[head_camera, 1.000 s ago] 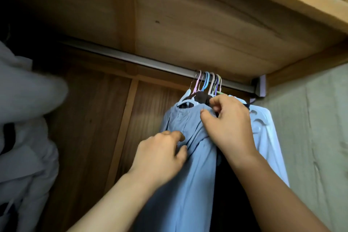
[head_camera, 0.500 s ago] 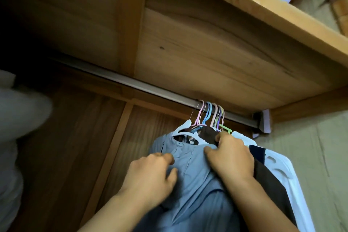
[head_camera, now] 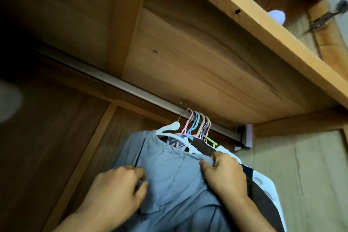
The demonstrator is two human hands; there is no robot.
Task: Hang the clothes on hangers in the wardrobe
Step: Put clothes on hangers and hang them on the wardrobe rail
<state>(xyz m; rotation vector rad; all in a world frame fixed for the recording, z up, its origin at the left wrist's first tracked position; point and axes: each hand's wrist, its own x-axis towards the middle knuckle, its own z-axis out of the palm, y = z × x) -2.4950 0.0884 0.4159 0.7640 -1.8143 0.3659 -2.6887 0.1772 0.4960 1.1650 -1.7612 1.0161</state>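
Observation:
A grey-blue garment [head_camera: 169, 171] hangs on a white hanger [head_camera: 169, 128] from the metal rail [head_camera: 131, 92] of the wooden wardrobe. My left hand [head_camera: 114, 194] grips a fold of its fabric low on the left side. My right hand [head_camera: 226, 175] pinches the cloth at the garment's right shoulder. Several coloured hangers [head_camera: 197, 124] are bunched on the rail just behind. A dark brown garment [head_camera: 203, 147] and a white one [head_camera: 267, 186] hang to the right, partly hidden by my right hand.
A wooden shelf [head_camera: 263, 30] runs overhead, with a pale round object [head_camera: 276, 16] and a metal hinge [head_camera: 327, 19] above it. The rail ends in a bracket [head_camera: 244, 137] at the beige right wall [head_camera: 301, 175]. A blurred pale shape [head_camera: 9, 100] sits at the left edge.
The view has tilted upward, so the rail and clothes sit lower in frame. Both hands stay on the grey-blue garment, the right one still at its shoulder.

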